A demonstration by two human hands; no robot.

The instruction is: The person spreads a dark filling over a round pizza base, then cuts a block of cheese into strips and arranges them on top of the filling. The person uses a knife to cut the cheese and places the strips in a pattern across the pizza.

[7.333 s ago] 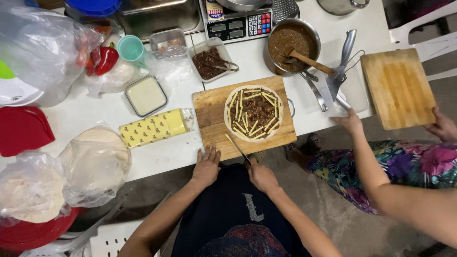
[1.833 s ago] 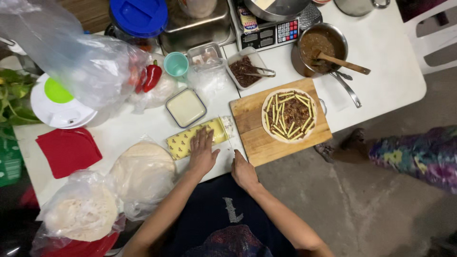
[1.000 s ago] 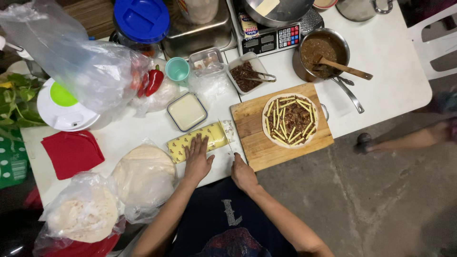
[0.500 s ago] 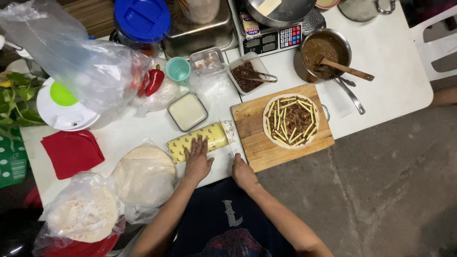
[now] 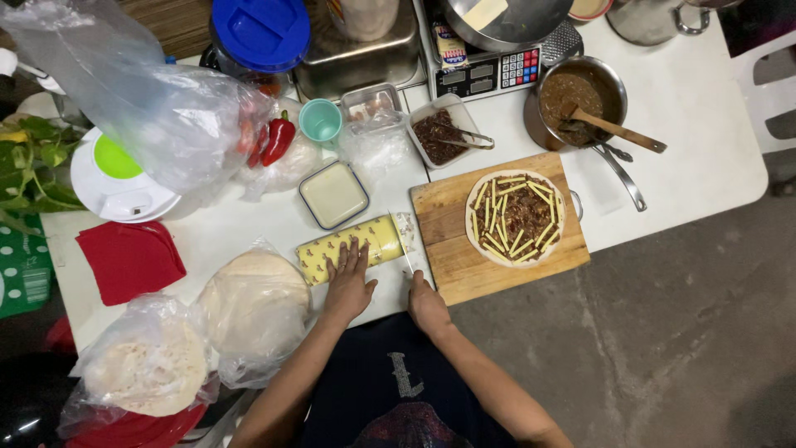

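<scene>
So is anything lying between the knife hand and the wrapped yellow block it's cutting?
Nothing visible. The right hand holds a knife whose blade reaches the unwrapped end of the yellow block, with only bare white table around it. The left hand presses on the block.

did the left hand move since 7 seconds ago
Yes. The left hand went from the wooden cutting board leftward onto the wrapped cheese block.
</scene>
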